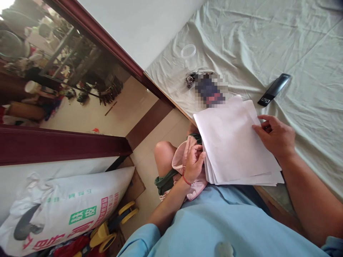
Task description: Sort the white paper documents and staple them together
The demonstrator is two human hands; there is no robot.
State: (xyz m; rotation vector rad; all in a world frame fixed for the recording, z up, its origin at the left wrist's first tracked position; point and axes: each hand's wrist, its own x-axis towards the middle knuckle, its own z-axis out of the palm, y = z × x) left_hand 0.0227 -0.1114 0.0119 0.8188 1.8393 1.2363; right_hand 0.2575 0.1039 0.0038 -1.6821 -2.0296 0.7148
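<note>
A loose stack of white paper sheets point(235, 146) lies slanted over the edge of the cloth-covered surface, close to my body. The sheets fan out unevenly at the lower right corner and the top edge. My left hand point(194, 164), with a red string at the wrist, is at the stack's left edge, fingers curled and thumb against the sheets. At the right edge, my right hand point(278, 137) pinches the paper between thumb and bent fingers. Just beyond it lies a long black object point(274, 89) that looks like a stapler.
Behind the paper are a clear plastic cup point(189, 55), keys point(190, 80) and a blurred dark item point(210, 91) on the pale green cloth point(241, 43). Pink fabric point(197, 189) and a bare knee point(165, 155) are at left. A large white sack point(80, 203) leans near yellow wheels point(107, 239).
</note>
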